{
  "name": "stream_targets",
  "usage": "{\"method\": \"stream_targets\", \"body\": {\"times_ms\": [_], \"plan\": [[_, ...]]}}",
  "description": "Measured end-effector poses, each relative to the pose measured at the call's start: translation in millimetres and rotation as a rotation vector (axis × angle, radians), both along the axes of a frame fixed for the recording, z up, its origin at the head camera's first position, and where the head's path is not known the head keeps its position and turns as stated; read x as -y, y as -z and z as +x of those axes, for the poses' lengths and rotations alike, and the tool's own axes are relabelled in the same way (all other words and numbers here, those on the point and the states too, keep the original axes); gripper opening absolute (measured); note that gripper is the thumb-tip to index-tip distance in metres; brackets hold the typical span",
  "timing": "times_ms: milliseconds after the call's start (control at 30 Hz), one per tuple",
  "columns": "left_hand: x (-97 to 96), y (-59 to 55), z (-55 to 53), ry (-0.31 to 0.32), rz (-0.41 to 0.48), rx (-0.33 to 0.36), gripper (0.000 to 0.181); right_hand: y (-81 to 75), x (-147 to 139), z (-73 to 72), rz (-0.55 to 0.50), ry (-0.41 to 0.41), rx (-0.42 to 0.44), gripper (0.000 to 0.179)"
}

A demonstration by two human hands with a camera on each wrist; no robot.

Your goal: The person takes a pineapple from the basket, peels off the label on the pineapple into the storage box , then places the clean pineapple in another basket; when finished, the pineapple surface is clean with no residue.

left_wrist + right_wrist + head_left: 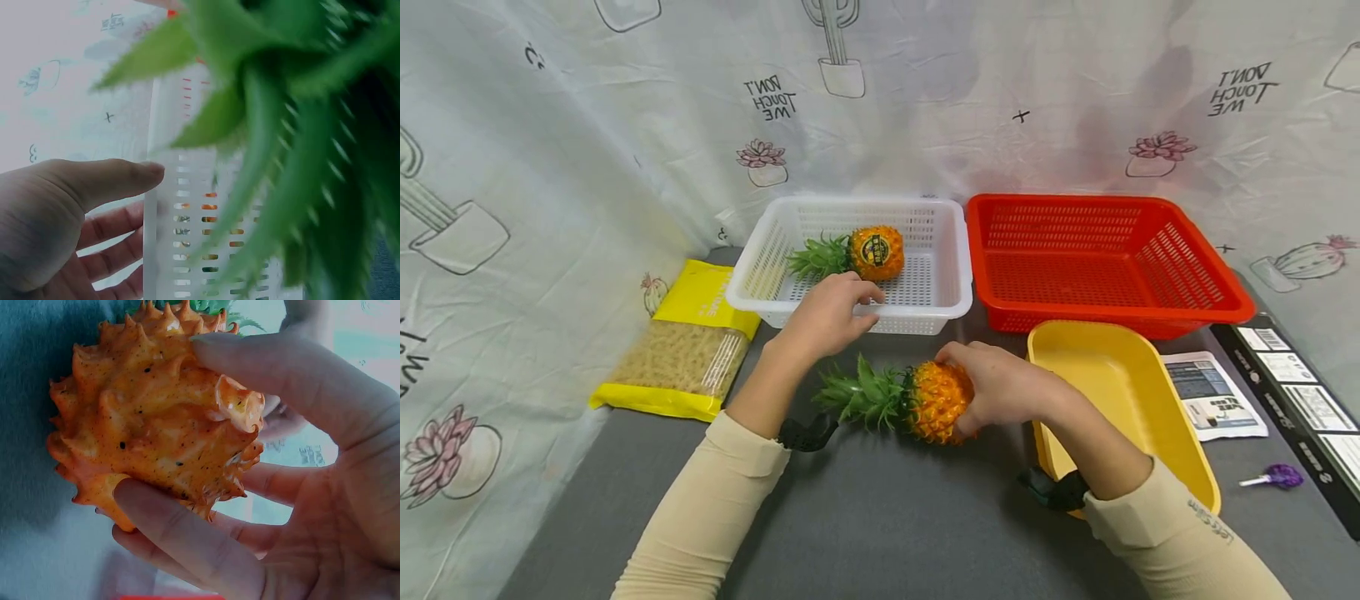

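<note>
A small orange pineapple [937, 402] with a spiky green crown [867, 395] lies sideways above the grey table, its crown toward the left. My right hand [1003, 383] grips its bottom end, thumb on one side and fingers on the other, as the right wrist view [156, 419] also shows. My left hand [831, 317] hovers at the near rim of the white basket [925, 315], fingers loosely bent and holding nothing; whether it touches the rim I cannot tell. Inside that basket lies a second pineapple [877, 252] with a dark round label. Crown leaves [281, 144] hide much of the left wrist view.
A red basket [1112, 317] stands right of the white one. In front of it is a yellow tray [1123, 375]. At the left lies a yellow bag of pasta [677, 350]. A white packet [1213, 396], a purple lollipop [1283, 476] and a black box [1292, 400] lie at the right.
</note>
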State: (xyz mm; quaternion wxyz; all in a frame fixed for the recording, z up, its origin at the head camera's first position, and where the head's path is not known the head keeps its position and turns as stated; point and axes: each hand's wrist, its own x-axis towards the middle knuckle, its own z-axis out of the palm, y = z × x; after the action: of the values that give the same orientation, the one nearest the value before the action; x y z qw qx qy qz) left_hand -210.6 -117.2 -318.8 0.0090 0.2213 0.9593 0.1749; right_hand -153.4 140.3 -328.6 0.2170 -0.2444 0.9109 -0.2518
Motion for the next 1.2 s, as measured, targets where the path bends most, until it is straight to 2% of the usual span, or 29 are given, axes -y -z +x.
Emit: {"method": "stream_targets", "body": {"times_ms": [233,400,567,700,933,1033,1200], "plan": [[3.4,2.8,-5.0,0.025,0.004,0.001,0.024,-17.6,-21.2,0.2,-0.010,0.017,0.001,0.079],[5.1,4.1,-6.8,0.033,0.013,-0.005,0.024,-44.3,-41.5,-1.4,-0.035,0.006,-0.008,0.079],[6.2,4.0,-7.1,0.029,0.021,0.000,0.024,-72.8,-62.5,-6.3,0.041,0.028,-0.058,0.080],[6.2,4.7,-7.7,0.030,0.039,0.025,0.024,-89.0,-79.5,-13.9,0.069,0.068,-0.068,0.082],[5.9,6.7,-9.5,0.036,0.055,0.000,0.023,-105.5,-109.2,-39.5,0.064,0.136,-0.111,0.087],[6.0,7.3,-10.2,0.038,0.059,-0.009,0.023,-111.2,-121.9,-53.0,0.073,0.177,-0.097,0.090],[6.8,6.9,-11.7,0.050,0.063,-0.021,0.023,-116.0,-144.0,-78.7,0.072,0.201,-0.060,0.091]]}}
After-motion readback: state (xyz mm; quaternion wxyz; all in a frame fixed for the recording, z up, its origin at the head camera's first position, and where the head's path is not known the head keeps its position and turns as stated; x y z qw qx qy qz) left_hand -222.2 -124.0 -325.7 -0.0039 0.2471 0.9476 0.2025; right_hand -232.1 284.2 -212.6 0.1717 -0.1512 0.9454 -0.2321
